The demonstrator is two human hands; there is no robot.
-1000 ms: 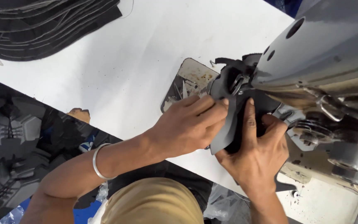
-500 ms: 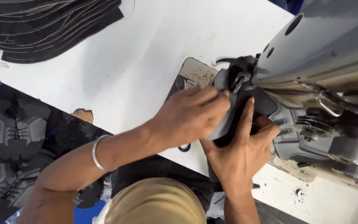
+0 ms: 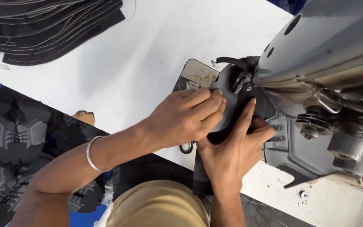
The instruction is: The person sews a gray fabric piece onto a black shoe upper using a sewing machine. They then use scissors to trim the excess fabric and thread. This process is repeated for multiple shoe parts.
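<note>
A dark grey shoe upper piece (image 3: 232, 94) lies under the presser foot (image 3: 241, 81) of a grey sewing machine (image 3: 328, 46). My left hand (image 3: 185, 117) presses flat on the piece's left side, fingers together, a silver bangle (image 3: 92, 153) on that wrist. My right hand (image 3: 236, 149) grips the piece from below, index finger stretched up toward the foot. Part of the piece is hidden beneath both hands.
A stack of black cut pieces (image 3: 51, 29) lies at the far left of the white table (image 3: 118, 80). A metal plate (image 3: 198, 73) sits by the needle. More grey and black shoe uppers (image 3: 13, 138) lie below the table's left edge.
The view has drifted slightly. My hands have shifted a little with the piece under the foot; my left fingers have flattened and my right index finger has reached farther up.
</note>
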